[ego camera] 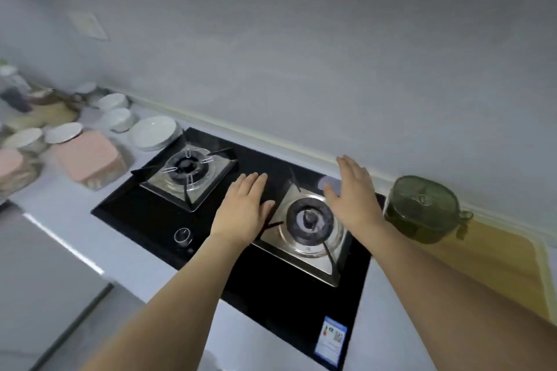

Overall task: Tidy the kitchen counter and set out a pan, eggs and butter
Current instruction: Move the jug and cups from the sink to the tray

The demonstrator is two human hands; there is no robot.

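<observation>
Both hands, our left hand (244,205) and right hand (352,196), hover flat and empty over the hob (144,214); we judge fetching the pan comes next.

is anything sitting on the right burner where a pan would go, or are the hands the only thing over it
Nothing sits on the right burner; its grate is bare. Only the open left hand and right hand hang over the stove, one on each side of it. The green container stands apart on the counter to the right.
</observation>
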